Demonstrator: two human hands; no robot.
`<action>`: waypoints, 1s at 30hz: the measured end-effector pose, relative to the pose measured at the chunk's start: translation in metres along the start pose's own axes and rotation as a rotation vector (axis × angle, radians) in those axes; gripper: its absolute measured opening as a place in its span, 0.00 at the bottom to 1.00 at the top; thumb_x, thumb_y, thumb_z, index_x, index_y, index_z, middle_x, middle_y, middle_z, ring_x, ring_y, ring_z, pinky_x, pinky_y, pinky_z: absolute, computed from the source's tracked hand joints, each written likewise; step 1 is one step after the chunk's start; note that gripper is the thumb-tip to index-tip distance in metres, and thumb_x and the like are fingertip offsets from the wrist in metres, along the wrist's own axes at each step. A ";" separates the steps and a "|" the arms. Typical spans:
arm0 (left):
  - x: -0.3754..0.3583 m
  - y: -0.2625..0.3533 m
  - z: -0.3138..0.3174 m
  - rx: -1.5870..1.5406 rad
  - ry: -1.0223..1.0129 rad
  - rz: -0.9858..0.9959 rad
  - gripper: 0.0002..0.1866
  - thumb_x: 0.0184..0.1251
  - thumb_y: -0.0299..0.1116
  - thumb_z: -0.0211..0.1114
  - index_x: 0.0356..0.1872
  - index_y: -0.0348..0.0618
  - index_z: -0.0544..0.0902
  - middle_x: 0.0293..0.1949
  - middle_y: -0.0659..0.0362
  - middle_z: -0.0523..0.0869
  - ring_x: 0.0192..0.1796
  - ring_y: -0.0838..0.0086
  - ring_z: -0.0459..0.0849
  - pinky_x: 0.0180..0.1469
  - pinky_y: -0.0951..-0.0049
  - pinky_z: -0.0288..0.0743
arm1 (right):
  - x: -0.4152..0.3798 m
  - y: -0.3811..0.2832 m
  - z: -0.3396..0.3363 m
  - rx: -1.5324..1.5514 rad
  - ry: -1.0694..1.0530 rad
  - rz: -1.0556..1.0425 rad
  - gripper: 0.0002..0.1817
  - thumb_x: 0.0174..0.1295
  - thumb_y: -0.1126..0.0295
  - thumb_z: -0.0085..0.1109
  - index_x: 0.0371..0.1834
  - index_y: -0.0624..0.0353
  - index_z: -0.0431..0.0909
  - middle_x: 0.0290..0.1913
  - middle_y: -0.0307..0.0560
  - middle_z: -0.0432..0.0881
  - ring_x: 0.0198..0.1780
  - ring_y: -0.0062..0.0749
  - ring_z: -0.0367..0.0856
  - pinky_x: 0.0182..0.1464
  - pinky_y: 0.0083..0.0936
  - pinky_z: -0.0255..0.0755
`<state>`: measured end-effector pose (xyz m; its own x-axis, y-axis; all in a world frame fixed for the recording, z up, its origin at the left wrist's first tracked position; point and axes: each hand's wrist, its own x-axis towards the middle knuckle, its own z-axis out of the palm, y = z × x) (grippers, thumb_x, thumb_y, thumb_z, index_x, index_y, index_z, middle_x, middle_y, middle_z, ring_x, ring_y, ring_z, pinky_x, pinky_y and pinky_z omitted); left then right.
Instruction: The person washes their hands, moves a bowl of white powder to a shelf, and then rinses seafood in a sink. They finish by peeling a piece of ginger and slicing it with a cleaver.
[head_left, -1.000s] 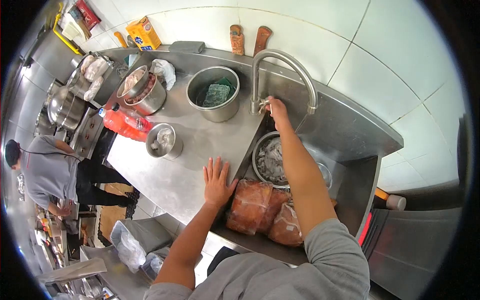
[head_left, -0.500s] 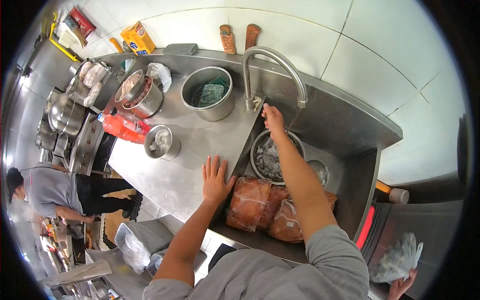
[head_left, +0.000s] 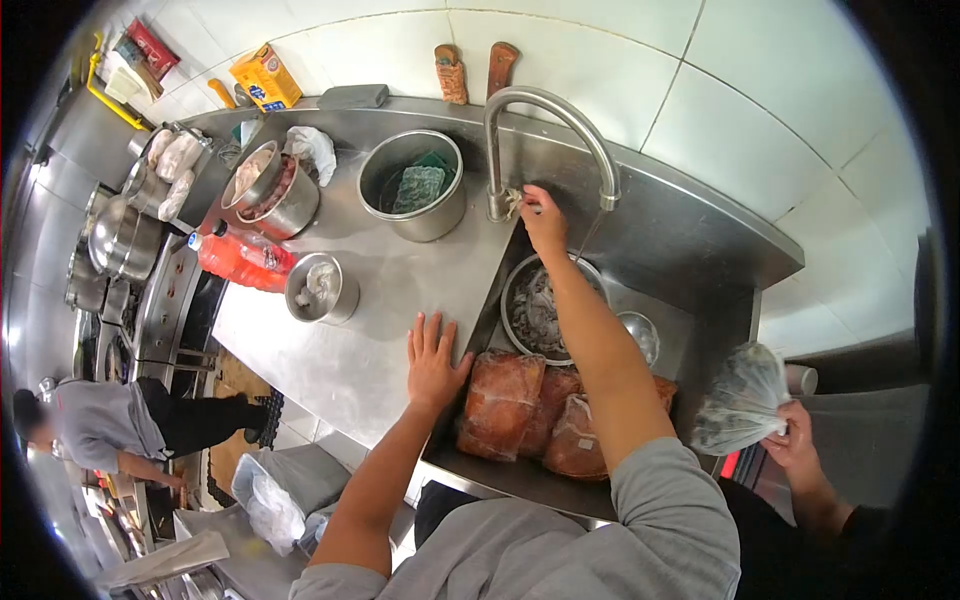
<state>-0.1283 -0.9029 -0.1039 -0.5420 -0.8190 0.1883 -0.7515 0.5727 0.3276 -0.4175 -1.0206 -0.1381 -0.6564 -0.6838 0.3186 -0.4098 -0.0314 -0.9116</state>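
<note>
Right hand (head_left: 543, 218) back up at the tap lever (head_left: 513, 201), fingers pinching it; water now runs from the curved steel faucet (head_left: 560, 110) into the round steel bowl (head_left: 540, 308) in the sink. Left hand (head_left: 433, 362) open, flat on the brushed steel table (head_left: 350, 350) at the sink edge. Wrapped reddish bundles (head_left: 520, 410) fill the sink's near corner. Another person's hand (head_left: 790, 440) grips a clear bag (head_left: 740, 400) at the right edge. Labels unreadable.

I see a curved steel tap (head_left: 545, 110) standing upright at the sink's back edge, its handle (head_left: 515, 200) low at the base.
</note>
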 end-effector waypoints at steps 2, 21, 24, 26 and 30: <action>-0.001 -0.003 0.002 0.013 -0.013 0.010 0.32 0.53 0.43 0.65 0.59 0.45 0.68 0.66 0.51 0.61 0.71 0.53 0.49 0.69 0.50 0.44 | -0.004 -0.024 -0.002 -0.046 -0.007 -0.077 0.11 0.54 0.67 0.58 0.40 0.56 0.80 0.39 0.49 0.81 0.43 0.42 0.80 0.45 0.31 0.71; 0.006 -0.012 -0.006 -0.245 0.102 0.098 0.26 0.54 0.32 0.64 0.56 0.43 0.71 0.61 0.47 0.67 0.67 0.49 0.57 0.66 0.50 0.51 | -0.050 -0.048 -0.031 0.991 0.016 0.593 0.10 0.61 0.64 0.54 0.41 0.55 0.72 0.27 0.35 0.73 0.20 0.17 0.66 0.19 0.14 0.58; 0.050 0.001 -0.019 -0.531 0.181 0.168 0.23 0.56 0.27 0.61 0.56 0.40 0.71 0.54 0.48 0.73 0.60 0.52 0.67 0.61 0.57 0.61 | -0.080 -0.063 -0.045 1.093 -0.107 0.608 0.10 0.61 0.62 0.55 0.39 0.55 0.73 0.29 0.34 0.73 0.20 0.15 0.65 0.19 0.14 0.56; 0.083 0.020 -0.025 -0.802 0.091 0.088 0.21 0.58 0.27 0.60 0.55 0.36 0.71 0.50 0.49 0.77 0.53 0.60 0.75 0.54 0.65 0.69 | -0.098 -0.083 -0.051 1.115 -0.166 0.627 0.10 0.61 0.62 0.55 0.39 0.55 0.73 0.29 0.33 0.73 0.20 0.14 0.65 0.19 0.13 0.56; 0.120 0.036 -0.030 -1.322 -0.329 -0.214 0.20 0.60 0.34 0.62 0.50 0.33 0.75 0.44 0.54 0.81 0.43 0.73 0.80 0.45 0.74 0.74 | -0.120 -0.113 -0.062 0.969 -0.187 0.645 0.09 0.59 0.65 0.57 0.39 0.55 0.73 0.28 0.31 0.74 0.20 0.11 0.65 0.18 0.11 0.55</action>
<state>-0.2090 -0.9812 -0.0420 -0.6644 -0.7339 -0.1411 -0.0178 -0.1732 0.9847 -0.3319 -0.8903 -0.0574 -0.4299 -0.8697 -0.2425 0.6690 -0.1265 -0.7325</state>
